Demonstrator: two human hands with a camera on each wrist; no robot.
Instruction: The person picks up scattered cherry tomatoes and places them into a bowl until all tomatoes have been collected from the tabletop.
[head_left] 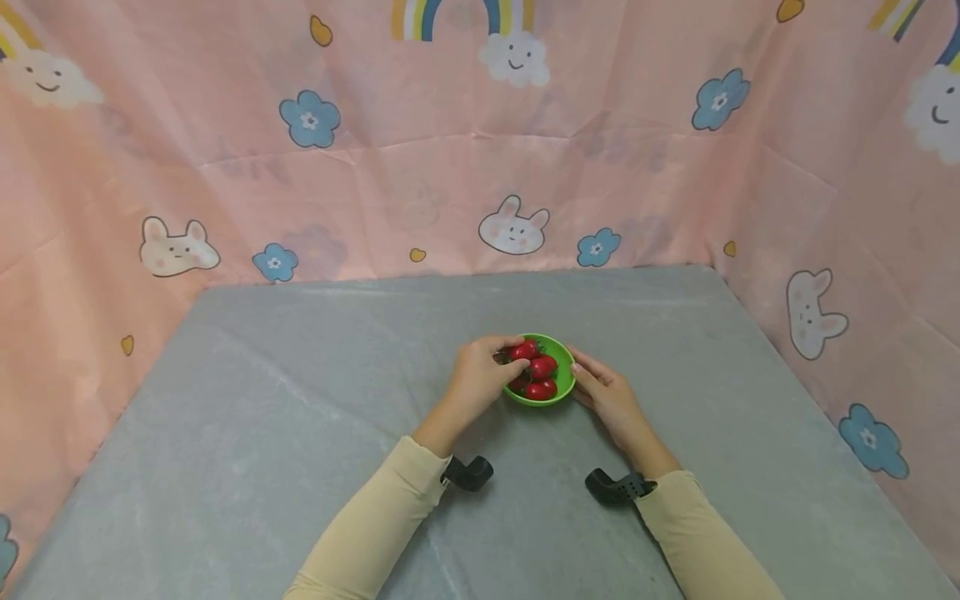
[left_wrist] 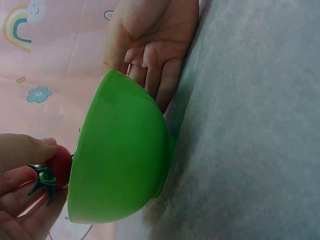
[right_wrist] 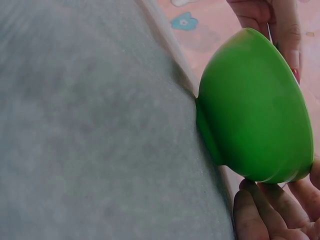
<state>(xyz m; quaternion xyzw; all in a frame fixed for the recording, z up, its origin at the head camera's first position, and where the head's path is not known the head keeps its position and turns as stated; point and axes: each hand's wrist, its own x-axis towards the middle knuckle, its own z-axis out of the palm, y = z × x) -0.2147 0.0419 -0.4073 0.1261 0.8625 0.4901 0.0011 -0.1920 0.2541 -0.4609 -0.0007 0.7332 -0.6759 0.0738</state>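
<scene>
A green bowl [head_left: 564,375] stands on the grey cloth with several red cherry tomatoes [head_left: 543,367] inside, green stems on some. My left hand [head_left: 478,372] is over the bowl's left rim. Between its thumb and fingers it pinches a cherry tomato [left_wrist: 61,167] with a star-shaped green stem, right at the rim in the left wrist view. On the bowl's right side, my right hand [head_left: 613,404] holds the bowl, thumb at the rim and fingers against the outer wall. The bowl's wall hides its contents in both wrist views.
A grey cloth [head_left: 300,433] covers the table around the bowl. Pink curtains [head_left: 420,183] with rabbits, flowers and rainbows rise at the back and both sides. Black wrist mounts [head_left: 468,473] sit at both sleeve cuffs.
</scene>
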